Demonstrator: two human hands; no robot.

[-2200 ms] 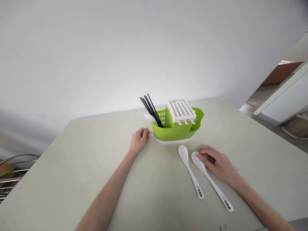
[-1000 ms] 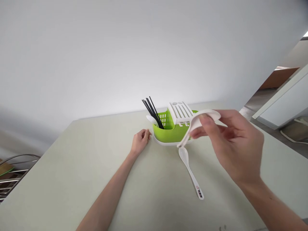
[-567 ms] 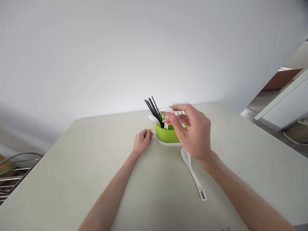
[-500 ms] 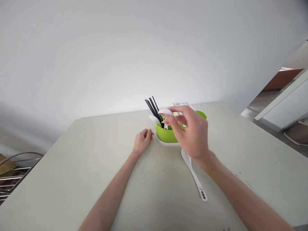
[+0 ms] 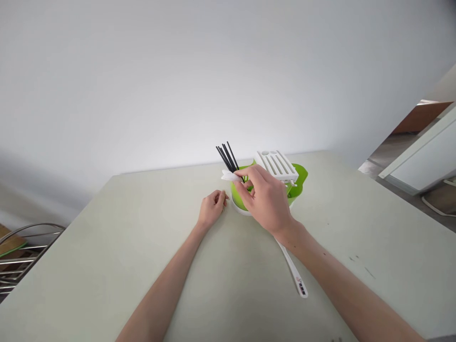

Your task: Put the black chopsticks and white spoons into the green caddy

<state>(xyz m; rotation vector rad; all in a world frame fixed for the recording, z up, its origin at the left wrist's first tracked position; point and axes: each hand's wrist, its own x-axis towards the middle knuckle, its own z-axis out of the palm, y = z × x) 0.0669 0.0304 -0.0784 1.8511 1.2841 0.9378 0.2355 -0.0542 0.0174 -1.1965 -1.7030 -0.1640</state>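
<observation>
White spoon [image 5: 230, 176] now lower, inside caddy [image 5: 297, 183]

A plain white wall [image 5: 199, 71] fills the far side of the scene, bare and evenly lit, with a brighter patch low at its middle just above the far edge of the bench [image 5: 107, 266]. The bench has a pale grey-green top, matte, with a few small dark marks near its right edge. At the near left, below the bench edge, a metal wire rack [image 5: 21, 256] shows curved chrome bars. At the far right the wall ends at an opening: a white panel [image 5: 420, 156] slants across it, a brown wooden surface [image 5: 420, 111] lies beyond, and grey floor [image 5: 402, 185] runs beneath.
</observation>
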